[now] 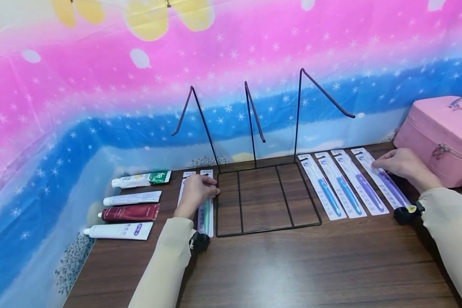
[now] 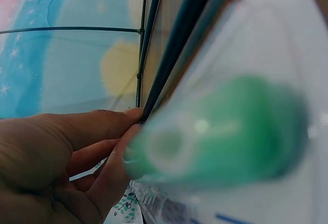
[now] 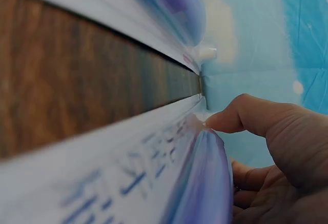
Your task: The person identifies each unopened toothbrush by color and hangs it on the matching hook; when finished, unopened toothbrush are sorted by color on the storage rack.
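In the head view, a black wire rack [image 1: 269,230] with three upright hooked arms stands on the wooden table. My left hand [image 1: 196,192] is at its left edge; the left wrist view shows thumb and finger pinching the wire. Beneath that hand lies a packaged green toothbrush [image 1: 206,214], with another package partly hidden at its left. To the right of the rack, my right hand [image 1: 406,167] pinches the rightmost packaged purple toothbrush [image 1: 392,188] near its middle. In the right wrist view, the thumb meets the clear blister beside the purple handle [image 3: 205,183].
Left of the rack, several toothpaste tubes lie in a column, including a dark red tube [image 1: 131,212] and a green-and-white tube [image 1: 140,178]. Blue toothbrush packages [image 1: 325,188] lie beside the rack's right edge. A pink case [image 1: 439,132] stands at far right, before a patterned cloth backdrop [image 1: 235,42].
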